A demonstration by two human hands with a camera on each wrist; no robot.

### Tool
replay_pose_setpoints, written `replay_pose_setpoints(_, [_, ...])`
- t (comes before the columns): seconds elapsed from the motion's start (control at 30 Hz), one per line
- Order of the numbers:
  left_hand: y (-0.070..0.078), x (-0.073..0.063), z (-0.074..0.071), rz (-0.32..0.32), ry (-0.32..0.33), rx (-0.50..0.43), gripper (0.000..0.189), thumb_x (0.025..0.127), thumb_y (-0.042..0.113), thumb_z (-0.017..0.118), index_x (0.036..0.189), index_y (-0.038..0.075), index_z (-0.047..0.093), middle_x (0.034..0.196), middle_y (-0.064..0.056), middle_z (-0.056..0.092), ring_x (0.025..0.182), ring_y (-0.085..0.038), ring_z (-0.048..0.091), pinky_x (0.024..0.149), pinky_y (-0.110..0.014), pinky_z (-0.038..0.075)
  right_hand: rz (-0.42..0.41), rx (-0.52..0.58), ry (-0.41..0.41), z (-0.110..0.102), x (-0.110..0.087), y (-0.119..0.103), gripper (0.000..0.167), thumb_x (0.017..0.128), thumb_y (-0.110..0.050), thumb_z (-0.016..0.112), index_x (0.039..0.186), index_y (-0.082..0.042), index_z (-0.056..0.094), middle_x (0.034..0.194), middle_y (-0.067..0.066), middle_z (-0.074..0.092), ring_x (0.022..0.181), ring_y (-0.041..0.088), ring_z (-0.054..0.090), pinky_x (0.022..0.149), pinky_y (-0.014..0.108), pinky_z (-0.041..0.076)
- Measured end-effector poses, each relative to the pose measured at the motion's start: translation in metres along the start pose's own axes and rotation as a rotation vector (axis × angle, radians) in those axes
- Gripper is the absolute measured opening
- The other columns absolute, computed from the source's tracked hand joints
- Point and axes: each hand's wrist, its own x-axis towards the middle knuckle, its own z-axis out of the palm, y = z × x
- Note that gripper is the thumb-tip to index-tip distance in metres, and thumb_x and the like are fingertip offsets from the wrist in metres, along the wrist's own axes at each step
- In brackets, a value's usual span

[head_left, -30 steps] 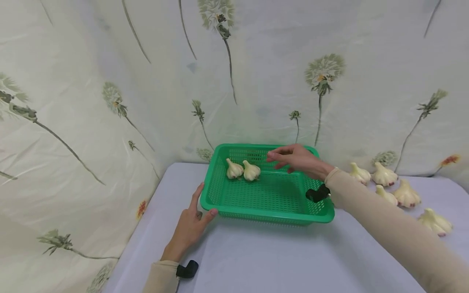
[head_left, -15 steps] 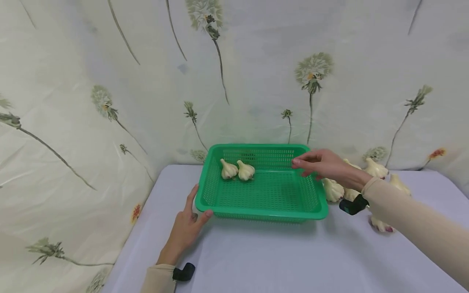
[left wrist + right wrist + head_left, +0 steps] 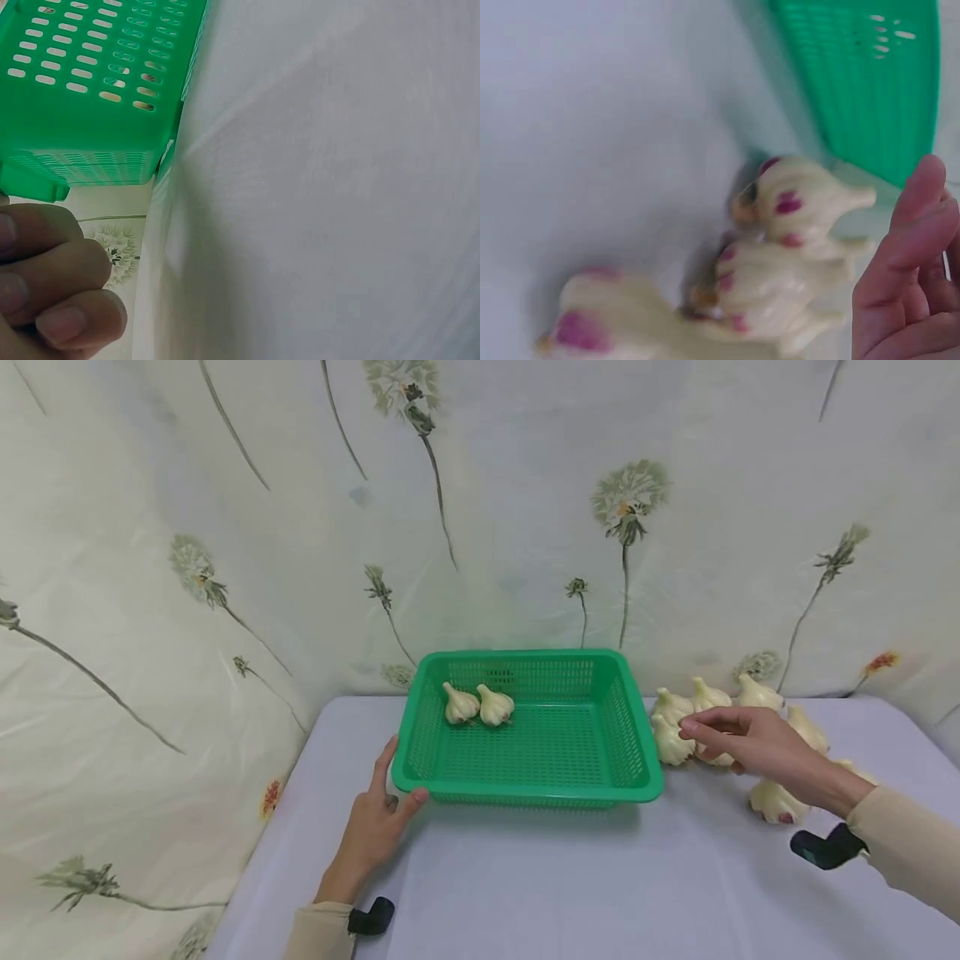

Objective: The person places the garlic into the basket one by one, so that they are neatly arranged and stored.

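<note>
A green plastic basket [image 3: 528, 792] sits on the table with two garlic bulbs [image 3: 496, 705] in its back left part. My left hand [image 3: 371, 827] holds the basket's front left corner, index finger along the left side and thumb at the front rim. In the left wrist view, the other fingers [image 3: 56, 262] are curled beside the basket wall. To the basket's right, my right hand [image 3: 757, 747] hovers over a group of garlic bulbs [image 3: 672, 739], its fingers loosely bent and holding nothing. The right wrist view shows pink-spotted bulbs [image 3: 772, 281] below the hand, blurred.
A pale cloth covers the table [image 3: 555, 885]. Behind it hangs a curtain [image 3: 517, 510] with a dandelion print. More bulbs stand toward the right, one garlic bulb [image 3: 777, 802] nearer the front; the right hand and wrist partly hide some.
The right hand has moved from above the basket rightward to over the garlic bulbs. The left hand stays at the basket corner. The head view has shifted slightly.
</note>
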Motion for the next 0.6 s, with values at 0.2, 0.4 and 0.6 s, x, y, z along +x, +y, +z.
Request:
replay_pose_setpoints(0.2, [0.0,0.0,0.0,-0.004,0.007,0.001,0.09,0.099,0.047,0.073,0.168,0.047,0.016,0.049,0.016,0.031,0.046,-0.001,0.024,0.045,-0.023,0.023,-0.075,-0.208,0.104,-0.005,-0.026,0.026,0.059,0.104,-0.05,0.066,0.144,-0.006,0.063,0.138,0.025,0.066,0.077,0.014,0.072,0.06,0.031,0.052])
replay_pose_setpoints(0.4, [0.001,-0.001,-0.001,-0.004,0.001,-0.005,0.089,0.099,0.046,0.072,0.168,0.048,0.015,0.049,0.016,0.03,0.046,-0.001,0.023,0.045,-0.022,0.022,-0.108,-0.447,0.255,-0.002,-0.046,0.047,0.061,0.098,-0.041,0.078,0.136,0.004,0.064,0.111,0.024,0.073,0.052,0.009,0.056,0.049,0.031,0.041])
replay_pose_setpoints(0.6, [0.0,-0.001,0.0,0.004,-0.002,-0.004,0.088,0.1,0.047,0.071,0.168,0.048,0.015,0.048,0.016,0.03,0.045,-0.001,0.023,0.045,-0.023,0.022,-0.042,-0.558,0.317,0.003,-0.057,0.07,0.064,0.094,-0.04,0.08,0.131,0.008,0.064,0.119,0.038,0.06,0.058,0.016,0.057,0.049,0.035,0.04])
